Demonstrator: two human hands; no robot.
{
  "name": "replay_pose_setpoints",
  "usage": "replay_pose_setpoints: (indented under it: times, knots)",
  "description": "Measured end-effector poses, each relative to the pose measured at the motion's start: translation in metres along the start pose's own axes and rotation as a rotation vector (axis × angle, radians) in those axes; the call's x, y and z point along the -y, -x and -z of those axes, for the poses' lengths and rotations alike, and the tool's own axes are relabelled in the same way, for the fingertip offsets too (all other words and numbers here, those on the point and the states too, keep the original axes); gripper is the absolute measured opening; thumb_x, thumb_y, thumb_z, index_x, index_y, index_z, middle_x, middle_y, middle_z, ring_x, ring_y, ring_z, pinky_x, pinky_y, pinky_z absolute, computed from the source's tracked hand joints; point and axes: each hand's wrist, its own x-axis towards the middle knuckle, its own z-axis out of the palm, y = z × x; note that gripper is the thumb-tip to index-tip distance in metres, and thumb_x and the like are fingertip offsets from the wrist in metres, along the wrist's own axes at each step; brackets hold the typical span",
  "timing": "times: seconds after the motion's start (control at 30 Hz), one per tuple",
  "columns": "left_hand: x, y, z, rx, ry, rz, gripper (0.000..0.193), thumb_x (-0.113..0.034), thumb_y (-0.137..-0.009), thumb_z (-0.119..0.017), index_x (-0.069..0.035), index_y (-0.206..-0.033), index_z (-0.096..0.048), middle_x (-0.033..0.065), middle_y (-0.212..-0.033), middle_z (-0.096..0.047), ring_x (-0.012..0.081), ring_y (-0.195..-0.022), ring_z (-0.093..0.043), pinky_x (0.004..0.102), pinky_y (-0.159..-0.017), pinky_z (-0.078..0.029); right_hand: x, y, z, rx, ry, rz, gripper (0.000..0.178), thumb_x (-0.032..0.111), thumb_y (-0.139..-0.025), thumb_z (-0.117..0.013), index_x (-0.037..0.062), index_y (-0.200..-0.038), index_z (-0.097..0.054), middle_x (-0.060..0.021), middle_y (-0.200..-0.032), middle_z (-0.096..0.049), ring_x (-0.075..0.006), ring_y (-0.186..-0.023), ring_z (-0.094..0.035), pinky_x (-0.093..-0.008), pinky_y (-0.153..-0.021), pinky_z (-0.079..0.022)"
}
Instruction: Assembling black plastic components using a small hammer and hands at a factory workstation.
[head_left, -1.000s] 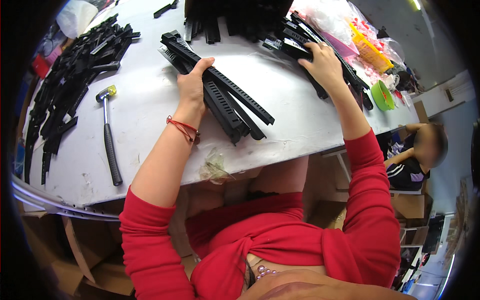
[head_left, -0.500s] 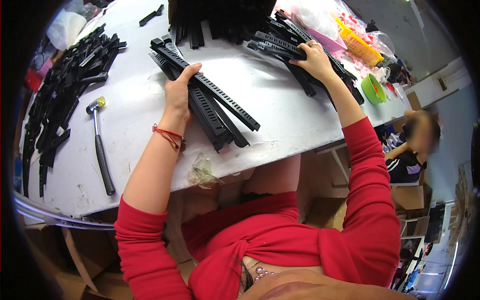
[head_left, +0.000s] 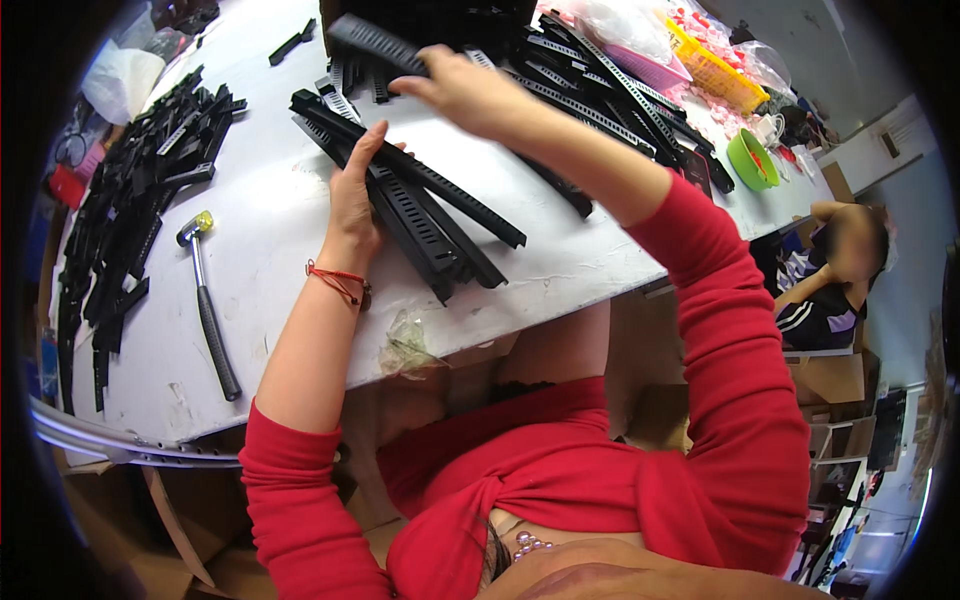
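My left hand (head_left: pixel 354 200) is wrapped round a small bundle of long black slotted rails (head_left: pixel 428 232), its thumb raised over their upper edge; their near ends rest on or just above the white table. My right hand (head_left: pixel 462 88), reaching across to the left, is shut on another black slotted rail (head_left: pixel 376 44), which slants up toward the far left, somewhat blurred. More black rails (head_left: pixel 600 105) lie in a pile beyond and to the right of my right forearm. Just past the bundle, several shorter black pieces (head_left: pixel 345 85) lie by a dark box-like shape (head_left: pixel 440 22).
A mallet (head_left: pixel 207 300) with a yellow face lies left of my forearm. Beyond it spreads a heap of black rails (head_left: pixel 150 170). At right stand a green bowl (head_left: pixel 752 160) and a yellow basket (head_left: pixel 715 65). Another person (head_left: pixel 825 280) sits past the table's right end.
My right hand has moved left from the right-hand pile, carrying a slotted rail across toward the far middle. My left hand stays on its bundle, nearly still.
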Motion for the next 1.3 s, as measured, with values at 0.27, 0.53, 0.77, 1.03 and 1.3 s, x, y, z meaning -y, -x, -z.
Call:
replay_pose_setpoints:
  times: [0.27, 0.53, 0.77, 1.03, 1.3]
  knots:
    - [-0.013, 0.000, -0.008, 0.103, 0.166, 0.083, 0.057, -0.051, -0.088, -0.066, -0.003, -0.117, -0.062, 0.0113, -0.106, -0.068, 0.0218, -0.095, -0.068, 0.0364, -0.087, -0.056, 0.024, 0.032, -0.038, 0.254, -0.735, 0.102, 0.052, 0.032, -0.098, -0.044, -0.0088, -0.130, -0.049, -0.0336, -0.127, -0.054, -0.0450, -0.120, -0.051, -0.0454, -0.106, -0.037]
    - [-0.017, 0.000, -0.002, -0.013, 0.139, -0.031, 0.036, -0.035, -0.084, -0.070, -0.004, -0.101, -0.060, 0.0097, -0.093, -0.065, 0.0196, -0.082, -0.064, 0.0322, -0.076, -0.057, -0.020, 0.034, -0.029, 0.010, -0.358, 0.360, 0.040, 0.032, -0.100, -0.052, 0.0027, -0.125, -0.062, -0.0197, -0.120, -0.064, -0.0273, -0.111, -0.060, -0.0335, -0.097, -0.046]
    - [-0.020, -0.007, 0.006, 0.011, 0.073, 0.059, 0.043, -0.034, -0.082, -0.072, -0.002, -0.105, -0.057, 0.0138, -0.099, -0.065, 0.0191, -0.078, -0.064, 0.0299, -0.069, -0.058, -0.143, 0.040, 0.012, -0.191, 0.122, -0.047, 0.041, 0.036, -0.088, -0.067, 0.0067, -0.116, -0.068, -0.0143, -0.110, -0.066, -0.0279, -0.107, -0.062, -0.0350, -0.093, -0.049]
    - [-0.021, -0.003, 0.004, 0.017, 0.041, 0.079, 0.052, -0.038, -0.079, -0.073, 0.004, -0.107, -0.061, 0.0127, -0.088, -0.064, 0.0185, -0.075, -0.065, 0.0304, -0.070, -0.057, -0.156, 0.040, -0.002, -0.144, 0.807, -0.056, 0.027, 0.029, -0.085, -0.068, 0.0095, -0.104, -0.068, -0.0103, -0.107, -0.066, -0.0295, -0.100, -0.059, -0.0388, -0.086, -0.050]
    - [-0.018, -0.003, 0.001, -0.037, 0.032, 0.020, 0.051, -0.038, -0.080, -0.073, 0.004, -0.107, -0.061, 0.0133, -0.087, -0.065, 0.0186, -0.074, -0.065, 0.0305, -0.068, -0.057, -0.103, 0.004, -0.030, -0.347, 0.332, 0.210, 0.034, 0.028, -0.096, -0.056, 0.0095, -0.124, -0.055, -0.0175, -0.104, -0.059, -0.0348, -0.102, -0.060, -0.0430, -0.086, -0.051]
